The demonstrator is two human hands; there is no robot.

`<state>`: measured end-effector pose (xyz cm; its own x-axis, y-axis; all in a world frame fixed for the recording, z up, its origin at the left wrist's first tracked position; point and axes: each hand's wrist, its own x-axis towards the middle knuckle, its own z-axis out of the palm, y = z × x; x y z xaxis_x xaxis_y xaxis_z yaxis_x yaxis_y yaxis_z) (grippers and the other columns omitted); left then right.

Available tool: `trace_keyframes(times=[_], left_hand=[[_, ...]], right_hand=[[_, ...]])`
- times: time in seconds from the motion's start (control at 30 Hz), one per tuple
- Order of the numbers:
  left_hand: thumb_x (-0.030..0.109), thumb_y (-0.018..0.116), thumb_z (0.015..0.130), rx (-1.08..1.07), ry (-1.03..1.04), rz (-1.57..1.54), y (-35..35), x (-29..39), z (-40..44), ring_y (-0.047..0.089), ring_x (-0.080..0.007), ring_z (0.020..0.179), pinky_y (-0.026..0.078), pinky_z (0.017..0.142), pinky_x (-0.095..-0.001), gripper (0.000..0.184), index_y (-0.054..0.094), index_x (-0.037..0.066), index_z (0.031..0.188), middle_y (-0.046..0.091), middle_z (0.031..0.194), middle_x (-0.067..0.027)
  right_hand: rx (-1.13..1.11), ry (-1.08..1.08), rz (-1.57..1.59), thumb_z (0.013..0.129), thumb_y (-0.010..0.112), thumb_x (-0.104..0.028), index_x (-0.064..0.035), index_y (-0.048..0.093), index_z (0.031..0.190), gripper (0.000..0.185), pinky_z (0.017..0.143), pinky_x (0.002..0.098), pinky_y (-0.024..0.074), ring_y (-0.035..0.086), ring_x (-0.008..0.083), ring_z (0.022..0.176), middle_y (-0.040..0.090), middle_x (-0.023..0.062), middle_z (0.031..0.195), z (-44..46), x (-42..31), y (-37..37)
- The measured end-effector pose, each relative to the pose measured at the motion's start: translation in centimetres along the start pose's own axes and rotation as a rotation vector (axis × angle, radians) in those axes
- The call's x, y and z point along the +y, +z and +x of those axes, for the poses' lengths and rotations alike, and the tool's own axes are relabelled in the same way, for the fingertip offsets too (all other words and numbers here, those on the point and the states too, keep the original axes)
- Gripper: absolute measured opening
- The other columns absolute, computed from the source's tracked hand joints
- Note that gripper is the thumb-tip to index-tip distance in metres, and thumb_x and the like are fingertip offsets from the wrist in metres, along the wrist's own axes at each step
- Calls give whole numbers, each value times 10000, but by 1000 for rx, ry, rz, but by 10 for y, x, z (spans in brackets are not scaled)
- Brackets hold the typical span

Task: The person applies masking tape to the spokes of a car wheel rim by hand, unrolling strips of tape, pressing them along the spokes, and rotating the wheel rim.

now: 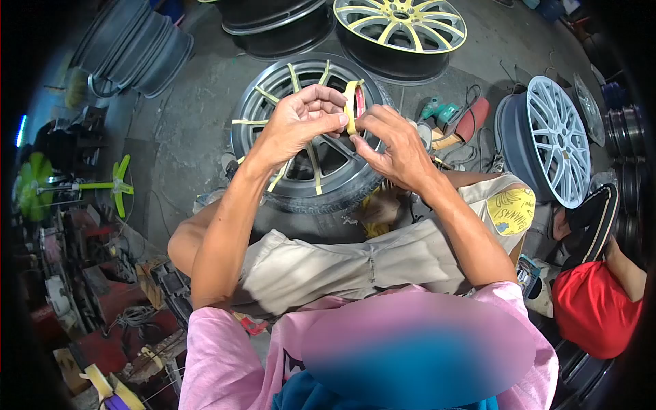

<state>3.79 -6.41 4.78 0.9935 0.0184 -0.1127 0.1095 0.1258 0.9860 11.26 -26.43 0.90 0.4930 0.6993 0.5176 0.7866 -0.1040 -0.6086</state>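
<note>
A roll of yellow tape (pixel 351 109) with a red inner core is held upright above a wheel. My right hand (pixel 393 145) grips the roll from its right side, thumb below and fingers curled. Close against its left side, my left hand (pixel 301 123) has thumb and index finger pinched together; whatever lies between them is too small to tell. Beneath both hands the grey wheel with a tyre (pixel 273 70) lies on the floor, strips of yellow tape along several of its spokes.
Taped wheel (pixel 400 27) at the top; silver wheel (pixel 559 140) at the right; stacked rims (pixel 133 48) at the upper left. A green power tool (pixel 439 111) and cables lie right of the tyre. Green fan (pixel 102 186) at the left. Another person in red (pixel 594 307) sits at the lower right.
</note>
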Motion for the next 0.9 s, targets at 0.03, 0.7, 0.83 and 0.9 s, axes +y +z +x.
trace_keyframes(times=[0.03, 0.7, 0.83, 0.9], left_hand=[[92, 721, 885, 0, 0, 0, 0, 0, 0, 639, -112, 845, 517, 778, -262, 311, 606, 6, 1161, 661, 957, -44], [123, 732, 879, -39, 5, 109, 5, 11, -3, 601, -88, 775, 481, 722, -241, 178, 662, 20, 1007, 635, 879, -17], [114, 736, 875, -62, 21, 142, 7, 12, -3, 587, -79, 761, 473, 700, -233, 178, 659, 19, 1004, 627, 871, -10], [109, 732, 882, -76, 20, 155, 7, 13, -4, 584, -79, 753, 471, 682, -229, 165, 656, 18, 997, 625, 870, -7]], right_hand=[[1, -9, -11, 799, 706, -76, -9, 655, 953, 175, 775, 423, 492, 582, 321, 872, 608, 129, 928, 0, 0, 1], [17, -67, -19, 792, 727, -71, 0, 641, 961, 203, 761, 416, 483, 576, 329, 851, 604, 132, 907, -2, 0, 1], [17, -72, -16, 794, 724, -70, 0, 644, 972, 208, 759, 414, 485, 577, 328, 853, 606, 131, 911, -4, 1, 1], [15, -69, -12, 796, 723, -69, -1, 645, 974, 206, 758, 415, 485, 578, 327, 856, 607, 131, 914, -4, 1, 1]])
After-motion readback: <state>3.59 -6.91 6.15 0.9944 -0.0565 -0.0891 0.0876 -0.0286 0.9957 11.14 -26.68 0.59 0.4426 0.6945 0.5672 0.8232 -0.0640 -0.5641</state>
